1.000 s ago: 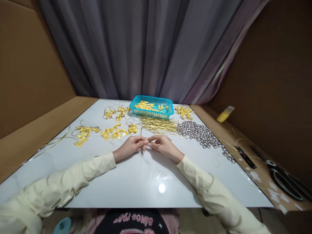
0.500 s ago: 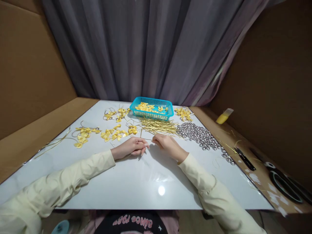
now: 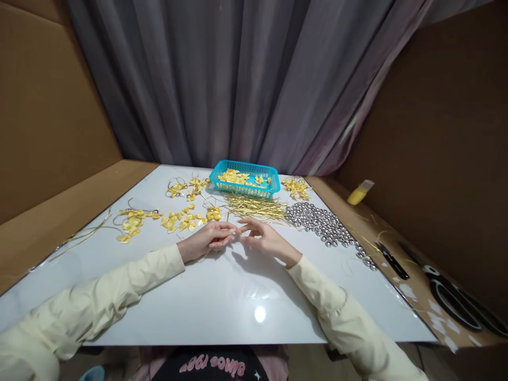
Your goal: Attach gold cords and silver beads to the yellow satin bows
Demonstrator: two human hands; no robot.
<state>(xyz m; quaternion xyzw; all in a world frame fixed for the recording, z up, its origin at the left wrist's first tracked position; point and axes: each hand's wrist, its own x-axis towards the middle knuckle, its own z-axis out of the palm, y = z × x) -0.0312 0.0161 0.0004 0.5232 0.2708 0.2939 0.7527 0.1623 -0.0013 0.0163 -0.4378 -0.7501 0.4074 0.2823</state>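
1. Your left hand (image 3: 208, 239) and right hand (image 3: 262, 239) meet fingertip to fingertip just above the white tabletop (image 3: 222, 296), fingers curled narrow around something very small. It looks like a thin gold strand, though I cannot tell for sure what either hand actually grips (it is too fine to make out).

2. Whatever you are pinching sits at the meeting point of your fingertips, near the middle of the tabletop and just in front of the pile of gold sticks (image 3: 257, 207). A piece that fine could slip out of the pinch and be hard to find on the glossy surface, where the lamp glare hides thin things.

3. Your right hand's knuckles are close to the gold sticks. A sideways twist of the wrist could sweep into them and scatter or tangle the pile.

4. The silver beads (image 3: 321, 222) lie loose to your right, trailing toward the tabletop edge. A nudge from your right sleeve could send some rolling off onto the brown ledge (or farther).

5. The yellow bows (image 3: 178, 219) lie spread just beyond your left hand, some with wire loops. A dragging cuff could catch a loop and pull several along.

6. The teal basket (image 3: 244, 180) holding more bows is well back, so it seems safe. The scissors (image 3: 456, 301) on the right ledge are well apart from your hands.
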